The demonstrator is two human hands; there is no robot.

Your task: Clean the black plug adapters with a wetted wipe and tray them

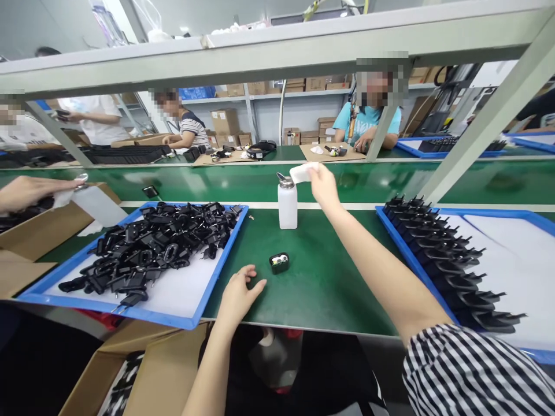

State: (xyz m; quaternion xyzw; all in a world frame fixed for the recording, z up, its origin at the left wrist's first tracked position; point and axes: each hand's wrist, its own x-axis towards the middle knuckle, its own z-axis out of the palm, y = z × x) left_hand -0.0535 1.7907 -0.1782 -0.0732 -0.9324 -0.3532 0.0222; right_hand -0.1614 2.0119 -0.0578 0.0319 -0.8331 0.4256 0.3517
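My right hand pinches a folded white cloth beside the metal top of a white pump bottle. The bottle stands upright on the green bench, its lid flipped up. My left hand rests low over the bench near its front edge, thumb and fingers apart, holding nothing. Just right of those fingers lies a small black plug housing, its open side up, with white and yellow parts showing inside.
At left a blue-rimmed tray bears a heap of black plug parts. Rows of black adapters fill one side of the right tray. A co-worker's hand grips another white bottle. Shelf beams cross overhead.
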